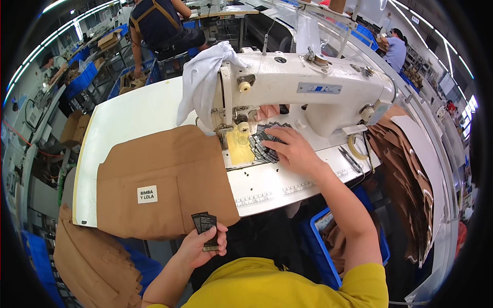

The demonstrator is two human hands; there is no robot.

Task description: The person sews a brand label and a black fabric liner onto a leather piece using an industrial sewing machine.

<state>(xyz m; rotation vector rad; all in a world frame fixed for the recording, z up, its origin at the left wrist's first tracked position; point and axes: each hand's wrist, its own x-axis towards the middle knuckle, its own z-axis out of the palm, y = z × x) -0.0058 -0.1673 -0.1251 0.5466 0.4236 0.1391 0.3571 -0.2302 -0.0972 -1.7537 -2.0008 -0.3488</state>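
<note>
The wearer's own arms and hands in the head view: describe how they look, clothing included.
The left hand and right hand are bare, with no gloves. No watch or bracelet shows at either wrist. The right sleeve is short and plain yellow, leaving the right forearm uncovered; only a sliver of yellow shows by the left forearm, also uncovered.

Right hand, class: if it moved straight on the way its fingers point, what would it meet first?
The black labels, which the right hand appears to touch. Beyond them, the line seems to run toward the yellow patch, though depth is unclear.
</note>
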